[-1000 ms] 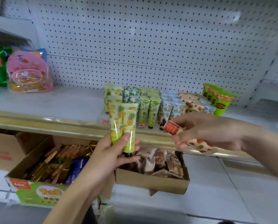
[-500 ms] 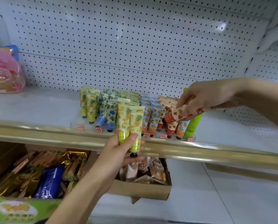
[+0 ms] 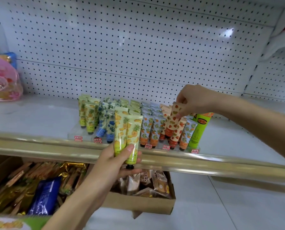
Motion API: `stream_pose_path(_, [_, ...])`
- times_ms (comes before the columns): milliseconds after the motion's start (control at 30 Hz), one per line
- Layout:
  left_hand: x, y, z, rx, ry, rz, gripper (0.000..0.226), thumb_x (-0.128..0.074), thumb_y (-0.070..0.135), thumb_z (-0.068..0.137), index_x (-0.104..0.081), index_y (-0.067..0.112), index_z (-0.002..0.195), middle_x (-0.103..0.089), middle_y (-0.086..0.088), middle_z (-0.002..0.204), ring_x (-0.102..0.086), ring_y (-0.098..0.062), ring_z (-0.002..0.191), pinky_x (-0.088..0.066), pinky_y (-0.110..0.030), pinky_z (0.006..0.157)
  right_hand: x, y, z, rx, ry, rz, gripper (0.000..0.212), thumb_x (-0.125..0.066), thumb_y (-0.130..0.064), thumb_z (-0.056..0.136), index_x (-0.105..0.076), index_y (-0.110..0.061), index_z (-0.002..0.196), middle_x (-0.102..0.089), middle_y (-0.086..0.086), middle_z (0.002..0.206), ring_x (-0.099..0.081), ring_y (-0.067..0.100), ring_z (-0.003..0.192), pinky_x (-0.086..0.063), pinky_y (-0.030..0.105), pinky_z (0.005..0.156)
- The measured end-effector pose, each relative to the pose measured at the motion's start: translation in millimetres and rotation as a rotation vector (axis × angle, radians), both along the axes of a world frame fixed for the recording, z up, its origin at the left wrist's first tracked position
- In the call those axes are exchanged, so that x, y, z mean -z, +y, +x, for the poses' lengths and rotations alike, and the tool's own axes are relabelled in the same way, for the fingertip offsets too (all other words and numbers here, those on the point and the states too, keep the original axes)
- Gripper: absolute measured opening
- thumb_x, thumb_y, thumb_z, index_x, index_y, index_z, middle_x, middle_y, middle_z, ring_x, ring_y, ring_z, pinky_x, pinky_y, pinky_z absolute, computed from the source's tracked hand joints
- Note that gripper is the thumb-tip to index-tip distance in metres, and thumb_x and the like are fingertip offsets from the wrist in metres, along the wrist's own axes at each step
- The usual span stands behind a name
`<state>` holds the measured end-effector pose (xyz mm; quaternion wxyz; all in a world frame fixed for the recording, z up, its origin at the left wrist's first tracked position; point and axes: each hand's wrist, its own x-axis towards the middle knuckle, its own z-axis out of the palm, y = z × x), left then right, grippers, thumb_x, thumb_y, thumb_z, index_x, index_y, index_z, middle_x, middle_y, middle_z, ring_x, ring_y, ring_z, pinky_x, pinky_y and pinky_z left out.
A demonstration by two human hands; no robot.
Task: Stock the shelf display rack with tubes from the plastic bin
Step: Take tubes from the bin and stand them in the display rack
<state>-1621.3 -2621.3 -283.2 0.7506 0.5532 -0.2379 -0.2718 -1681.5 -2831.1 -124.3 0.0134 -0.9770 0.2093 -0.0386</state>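
A white pegboard [image 3: 138, 47] fills the upper frame. At the left edge sits a pink, clear-fronted pouch [image 3: 0, 80] with something blue [image 3: 12, 58] just behind it. A gold rail [image 3: 204, 166] crosses the middle. Below it, at lower centre, an open cardboard box [image 3: 146, 205] holds wrapped snacks [image 3: 158, 181] in brown and clear film. To its left lie gold foil wrappers [image 3: 72, 168] and a dark blue packet [image 3: 44, 196] — loosely heaped — above a green printed flap [image 3: 14, 223] in the bottom left corner.

The left hand [image 3: 120, 161], held up from below, grips two pineapple tubes [image 3: 127, 136]. The right hand [image 3: 192, 99], wrist bent down, pinches the top of a strawberry tube [image 3: 175, 123].
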Motion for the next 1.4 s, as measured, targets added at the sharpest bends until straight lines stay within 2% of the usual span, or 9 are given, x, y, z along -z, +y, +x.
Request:
stream_pose_path(100, [0,-2,0,0.01,-0.009,-0.01,0.028,-0.059,0.029,0.082,-0.062,0.018,0.107,-0.074,-0.01,0.091,-0.071,-0.022,0.085,-0.058,-0.036,0.069,6,-2,4,-0.008,-0.003,-0.117,0.036,-0.077,-0.032,0.075,-0.067,0.002,0.085,-0.059,0.008,0.073,-0.052,0.022,0.069,-0.033,0.026,0.052])
stream_pose_path(267, [0,-4,0,0.016,-0.007,-0.018,0.036,-0.06,0.033,0.073,-0.062,0.019,0.106,-0.074,-0.009,0.09,-0.071,-0.021,0.083,-0.058,-0.032,0.066,16,-8,10,0.025,-0.028,-0.188,0.037,-0.077,-0.036,0.074,-0.07,-0.006,0.094,-0.058,0.009,0.099,-0.046,0.024,0.094,-0.037,0.03,0.07])
stream_pose_path(400, [2,-4,0,0.008,0.0,0.0,0.036,-0.06,0.032,0.075,-0.061,0.018,0.108,-0.074,-0.008,0.089,-0.071,-0.021,0.083,-0.058,-0.035,0.068,24,-11,13,0.051,-0.013,-0.195,0.039,-0.077,-0.038,0.074,-0.068,-0.009,0.1,-0.05,0.006,0.098,-0.047,0.027,0.105,-0.036,0.031,0.076])
stream_pose_path(533, [0,-5,-1,0.002,0.002,0.017,0.023,-0.058,0.025,0.087,-0.062,0.017,0.109,-0.074,-0.009,0.089,-0.071,-0.021,0.083,-0.058,-0.036,0.068,31,-15,18,0.059,-0.016,-0.202,0.041,-0.077,-0.038,0.073,-0.069,-0.007,0.097,-0.057,0.009,0.1,-0.049,0.026,0.097,-0.035,0.032,0.074])
stream_pose_path(800, [-2,-2,1,-0.018,0.002,0.011,0.018,-0.057,0.022,0.088,-0.062,0.018,0.104,-0.074,-0.011,0.088,-0.071,-0.021,0.079,-0.058,-0.033,0.064,40,-14,24,0.045,0.026,-0.214,0.041,-0.076,-0.041,0.074,-0.068,-0.013,0.102,-0.053,0.005,0.102,-0.044,0.022,0.095,-0.033,0.032,0.081])
stream_pose_path(1100, [2,-2,3,0.002,0.011,0.002,0.021,-0.059,0.024,0.085,-0.062,0.02,0.106,-0.074,-0.01,0.089,-0.071,-0.023,0.085,-0.058,-0.037,0.067,52,-16,32,0.035,0.106,-0.239,0.05,-0.075,-0.043,0.074,-0.064,-0.011,0.112,-0.055,0.006,0.116,-0.047,0.026,0.113,-0.033,0.04,0.097])
stream_pose_path(1167, [3,-2,3,0.004,0.017,-0.002,0.021,-0.059,0.023,0.085,-0.061,0.021,0.106,-0.074,-0.01,0.089,-0.071,-0.022,0.083,-0.058,-0.036,0.066,50,-14,31,0.031,0.097,-0.229,0.049,-0.076,-0.04,0.074,-0.063,-0.011,0.112,-0.056,0.007,0.114,-0.049,0.026,0.11,-0.034,0.04,0.098])
stream_pose_path(1267, [4,-1,2,-0.002,0.029,-0.006,0.024,-0.059,0.024,0.085,-0.062,0.019,0.108,-0.074,-0.01,0.089,-0.071,-0.022,0.084,-0.058,-0.035,0.066,44,-11,29,0.019,0.079,-0.184,0.047,-0.077,-0.033,0.074,-0.063,-0.007,0.11,-0.059,0.005,0.096,-0.054,0.022,0.087,-0.042,0.037,0.091])
stream_pose_path(1400, [5,1,0,-0.003,0.034,-0.002,0.02,-0.058,0.02,0.089,-0.063,0.018,0.109,-0.074,-0.01,0.091,-0.071,-0.023,0.085,-0.058,-0.032,0.065,33,-12,25,-0.019,0.04,-0.106,0.036,-0.079,-0.027,0.073,-0.066,-0.01,0.102,-0.05,-0.01,0.073,-0.054,0.013,0.071,-0.042,0.028,0.068])
